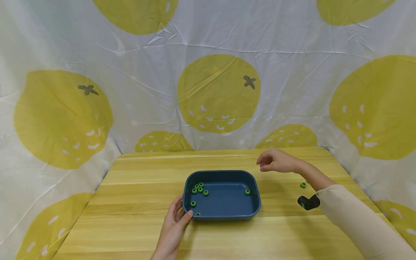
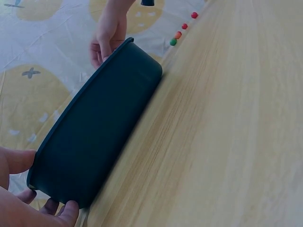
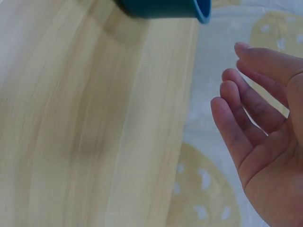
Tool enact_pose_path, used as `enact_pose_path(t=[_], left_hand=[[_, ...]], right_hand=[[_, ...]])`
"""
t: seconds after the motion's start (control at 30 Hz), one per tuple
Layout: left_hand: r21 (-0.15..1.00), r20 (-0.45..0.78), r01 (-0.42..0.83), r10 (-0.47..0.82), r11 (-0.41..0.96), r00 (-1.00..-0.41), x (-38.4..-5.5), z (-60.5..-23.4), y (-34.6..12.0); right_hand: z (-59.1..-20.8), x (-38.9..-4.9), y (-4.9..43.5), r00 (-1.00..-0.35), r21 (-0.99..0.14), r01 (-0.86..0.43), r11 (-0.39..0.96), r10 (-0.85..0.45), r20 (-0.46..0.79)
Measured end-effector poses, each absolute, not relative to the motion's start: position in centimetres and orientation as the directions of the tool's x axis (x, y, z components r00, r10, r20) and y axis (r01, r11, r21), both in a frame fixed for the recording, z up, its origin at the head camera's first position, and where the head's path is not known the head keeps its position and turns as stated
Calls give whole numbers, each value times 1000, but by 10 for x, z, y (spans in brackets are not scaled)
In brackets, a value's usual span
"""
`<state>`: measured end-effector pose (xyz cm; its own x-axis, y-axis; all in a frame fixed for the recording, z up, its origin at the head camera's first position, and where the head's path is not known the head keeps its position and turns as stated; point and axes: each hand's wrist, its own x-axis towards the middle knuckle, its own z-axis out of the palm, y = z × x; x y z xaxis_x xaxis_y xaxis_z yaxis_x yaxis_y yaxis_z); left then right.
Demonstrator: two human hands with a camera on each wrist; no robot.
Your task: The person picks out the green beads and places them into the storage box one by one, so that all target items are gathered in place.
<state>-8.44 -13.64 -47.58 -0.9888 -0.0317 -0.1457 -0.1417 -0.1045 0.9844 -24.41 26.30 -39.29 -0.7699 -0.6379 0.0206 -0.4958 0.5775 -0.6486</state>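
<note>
A dark blue rectangular plastic basin (image 1: 224, 217) stands on the wooden table. Several green beads (image 1: 200, 189) lie in its left part, and a single green bead (image 1: 247, 192) lies at its right end. My left hand (image 1: 173, 225) grips the basin's front left corner, thumb at the rim and fingers against the outer wall; the left wrist view shows this hand (image 2: 35, 203) low at the corner. Beyond the basin's right end, my right hand (image 1: 278, 161) hovers over the table with bent fingers. Seen from the right wrist, this hand (image 3: 265, 118) holds nothing.
Right of the basin, another green bead (image 1: 303, 185) lies on the table near a black angled object (image 1: 308, 202), partly hidden by the right sleeve (image 1: 360, 224). A red ball (image 2: 194, 15) and several small coloured balls show in the left wrist view. A lemon-print cloth (image 1: 221, 39) hangs behind the table.
</note>
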Motion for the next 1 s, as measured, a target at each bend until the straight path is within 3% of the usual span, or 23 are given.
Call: enact_pose_path(t=[0.6,1.0], left_hand=[[983,-141,-137,-27,-119,-990,-82,-477,-135],[983,-136,-132,-26,-126,-990,-81,-476,-136]], right_hand=[[-408,-225,334,-843,-715,-336,613,-535,-62],[-433,-203,384,-888,-688,-280,670,-453,-79]])
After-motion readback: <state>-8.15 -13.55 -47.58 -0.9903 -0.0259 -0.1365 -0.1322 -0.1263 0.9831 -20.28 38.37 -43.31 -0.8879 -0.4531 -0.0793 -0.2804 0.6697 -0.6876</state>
